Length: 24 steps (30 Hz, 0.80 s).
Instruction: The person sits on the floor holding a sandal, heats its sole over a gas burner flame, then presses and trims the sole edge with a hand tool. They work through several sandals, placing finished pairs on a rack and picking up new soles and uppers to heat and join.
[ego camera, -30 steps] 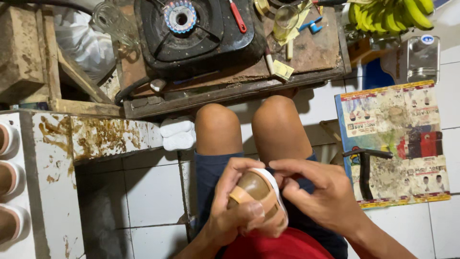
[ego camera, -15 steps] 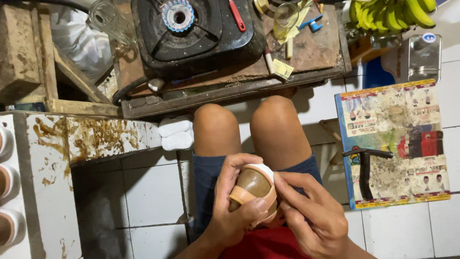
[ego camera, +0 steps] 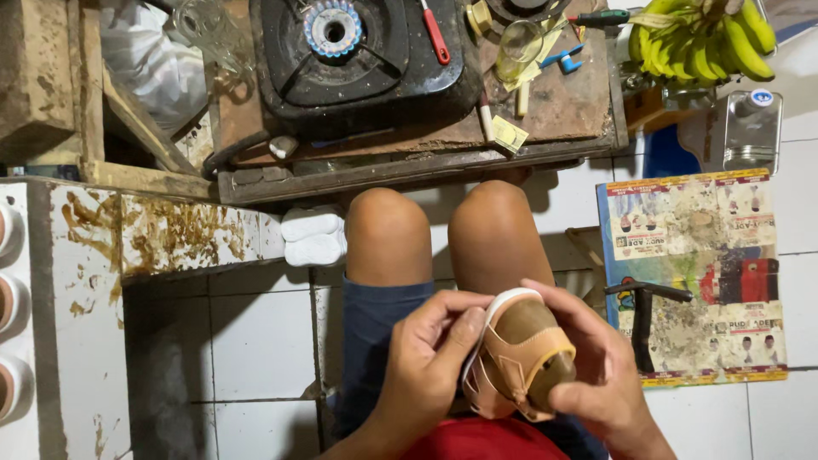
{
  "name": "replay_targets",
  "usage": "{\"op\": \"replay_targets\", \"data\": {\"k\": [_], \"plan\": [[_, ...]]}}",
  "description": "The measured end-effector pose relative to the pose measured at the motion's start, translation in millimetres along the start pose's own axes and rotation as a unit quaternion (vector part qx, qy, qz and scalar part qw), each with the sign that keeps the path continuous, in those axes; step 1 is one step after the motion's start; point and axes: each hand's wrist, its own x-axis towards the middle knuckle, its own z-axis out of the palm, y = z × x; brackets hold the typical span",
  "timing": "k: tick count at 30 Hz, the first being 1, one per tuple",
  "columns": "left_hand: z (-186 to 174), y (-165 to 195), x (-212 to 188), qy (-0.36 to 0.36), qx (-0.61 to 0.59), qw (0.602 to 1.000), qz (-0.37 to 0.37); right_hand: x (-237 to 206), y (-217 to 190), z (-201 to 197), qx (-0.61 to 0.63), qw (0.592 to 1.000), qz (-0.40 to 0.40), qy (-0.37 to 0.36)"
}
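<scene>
White tiled floor (ego camera: 264, 341), cluttered bench above. Left hand (ego camera: 426, 366) and right hand (ego camera: 596, 375) both clasp a tan shoe (ego camera: 520, 358); its sole edge, seemingly unglued, might peel.

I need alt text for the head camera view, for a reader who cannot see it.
Both hands, left hand and right hand, hold a small tan shoe over the person's lap. Ahead, a gas stove sits on a worn wooden bench, with bananas at its right.
</scene>
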Motion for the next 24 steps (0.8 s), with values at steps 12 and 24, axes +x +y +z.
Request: {"op": "replay_targets", "data": {"k": [12, 24], "plan": [[-26, -3, 29, -0.04, -0.266, 0.963, -0.035, 37, 62, -137, -0.697, 0.668, 0.12, 0.229], [-31, -10, 43, -0.06, -0.233, 0.968, -0.063, 41, 32, -122, -0.054, 0.963, 0.109, 0.239]]}}
